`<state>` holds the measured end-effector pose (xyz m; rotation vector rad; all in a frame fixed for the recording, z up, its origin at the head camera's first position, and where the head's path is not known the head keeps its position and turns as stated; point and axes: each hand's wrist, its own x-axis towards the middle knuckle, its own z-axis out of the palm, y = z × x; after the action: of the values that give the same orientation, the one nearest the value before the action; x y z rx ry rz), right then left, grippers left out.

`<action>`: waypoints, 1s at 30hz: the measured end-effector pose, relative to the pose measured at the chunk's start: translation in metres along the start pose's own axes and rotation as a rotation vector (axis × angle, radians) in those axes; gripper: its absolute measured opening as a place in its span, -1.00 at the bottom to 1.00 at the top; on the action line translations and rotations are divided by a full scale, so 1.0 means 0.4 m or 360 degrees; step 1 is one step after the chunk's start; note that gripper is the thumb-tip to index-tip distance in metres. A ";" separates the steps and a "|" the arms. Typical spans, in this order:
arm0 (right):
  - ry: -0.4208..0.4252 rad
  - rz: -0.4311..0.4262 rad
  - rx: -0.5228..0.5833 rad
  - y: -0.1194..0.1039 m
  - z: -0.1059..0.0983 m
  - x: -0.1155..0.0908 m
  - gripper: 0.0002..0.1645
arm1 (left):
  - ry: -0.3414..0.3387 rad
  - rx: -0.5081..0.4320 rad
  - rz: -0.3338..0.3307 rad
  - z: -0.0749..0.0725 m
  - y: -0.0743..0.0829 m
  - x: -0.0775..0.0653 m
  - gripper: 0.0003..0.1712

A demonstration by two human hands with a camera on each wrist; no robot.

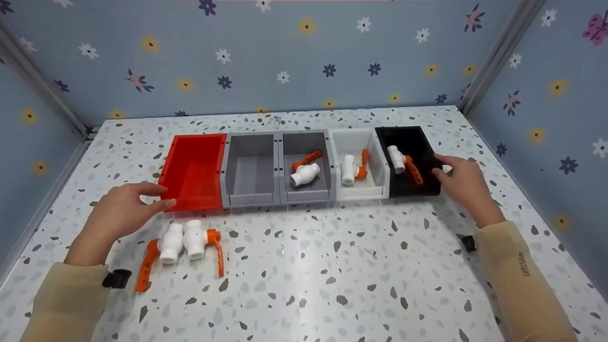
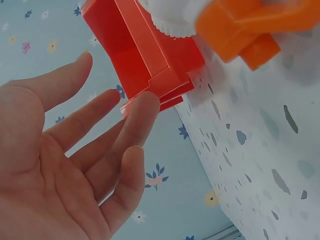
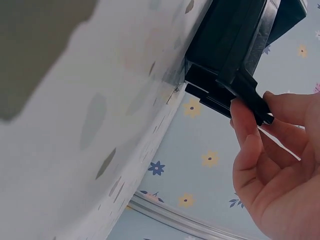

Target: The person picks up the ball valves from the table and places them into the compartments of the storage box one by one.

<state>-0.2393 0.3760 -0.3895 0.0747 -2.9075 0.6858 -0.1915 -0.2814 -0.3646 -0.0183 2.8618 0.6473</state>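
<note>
My left hand point(image 1: 122, 209) is at the left side of the red bin point(image 1: 194, 206). In the left wrist view its fingers point(image 2: 142, 117) overlap the bin's edge, with the thumb spread apart. At the other end of the row, my right hand point(image 1: 463, 183) pinches the side rim of the black bin point(image 3: 225, 60) between thumb and fingers. That bin holds a white ball valve point(image 1: 396, 159) with an orange handle. Two more ball valves, the left one point(image 1: 171, 244) and the right one point(image 1: 194, 240), lie side by side on the table in front of the red bin.
Between the end bins stand a grey bin point(image 1: 251, 199), a second grey bin point(image 1: 308, 196) with a ball valve point(image 1: 305, 175), and a white bin point(image 1: 361, 192) with another valve point(image 1: 349, 170). Flowered walls point(image 1: 266, 85) border the speckled table point(image 1: 308, 285).
</note>
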 end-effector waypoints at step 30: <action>-0.0040 0.0024 0.0002 0.001 0.000 -0.001 -0.40 | -0.0096 0.0079 0.0250 0.065 0.090 -0.081 -0.26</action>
<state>-0.2391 0.3763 -0.3896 0.0620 -2.9345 0.6939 -0.1569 -0.2389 -0.3656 0.2313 2.8399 0.5945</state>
